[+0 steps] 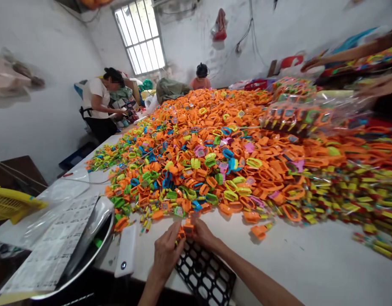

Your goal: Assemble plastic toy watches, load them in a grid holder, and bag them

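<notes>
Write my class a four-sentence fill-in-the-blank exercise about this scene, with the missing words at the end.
1. The left hand and right hand hold plastic pieces coloured mostly ____.
2. The openwork tray near both hands is coloured ____.
3. The slotted basket at the far left is coloured ____.
4. The window at the back is crossed by ____.

Missing words: orange; black; yellow; bars.

Left hand [166,250] and right hand [205,233] grip orange toy watches [188,230] at black grid tray [197,268], near edge of table [279,259]. White device [127,248] to the left, watch pile [211,144] beyond.
</notes>
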A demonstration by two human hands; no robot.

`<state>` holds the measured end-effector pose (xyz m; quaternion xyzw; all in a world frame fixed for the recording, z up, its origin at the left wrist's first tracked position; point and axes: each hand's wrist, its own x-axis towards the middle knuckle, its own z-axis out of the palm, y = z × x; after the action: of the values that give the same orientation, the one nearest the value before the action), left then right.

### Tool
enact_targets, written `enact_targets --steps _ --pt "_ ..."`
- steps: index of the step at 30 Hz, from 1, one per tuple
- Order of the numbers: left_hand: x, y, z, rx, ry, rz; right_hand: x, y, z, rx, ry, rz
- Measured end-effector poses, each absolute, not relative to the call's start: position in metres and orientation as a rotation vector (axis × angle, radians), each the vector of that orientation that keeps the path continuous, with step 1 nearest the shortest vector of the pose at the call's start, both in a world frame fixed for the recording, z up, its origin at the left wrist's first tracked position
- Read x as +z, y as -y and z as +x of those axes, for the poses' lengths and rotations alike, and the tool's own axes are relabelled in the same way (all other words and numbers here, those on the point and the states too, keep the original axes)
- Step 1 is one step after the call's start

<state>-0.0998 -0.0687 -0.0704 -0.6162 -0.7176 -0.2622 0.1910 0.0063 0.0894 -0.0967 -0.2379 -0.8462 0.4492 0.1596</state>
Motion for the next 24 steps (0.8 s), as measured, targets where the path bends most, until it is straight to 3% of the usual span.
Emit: enact_targets --steps 7,13,24 --pt "-0.056 0.067 -0.097 -0.72 2.117 -1.799 -0.09 -0.084 0.012 1.014 2.687 -0.696" --pt "-0.048 0.057 -0.096 -0.702 2.349 -1.819 -0.08 -0.094 0.017 1.177 2.735 -0.729" --pt "-0.045 0.052 -0.097 -0.693 2.309 -1.815 -0.086 -0.092 0.014 1.114 2.737 -0.652"
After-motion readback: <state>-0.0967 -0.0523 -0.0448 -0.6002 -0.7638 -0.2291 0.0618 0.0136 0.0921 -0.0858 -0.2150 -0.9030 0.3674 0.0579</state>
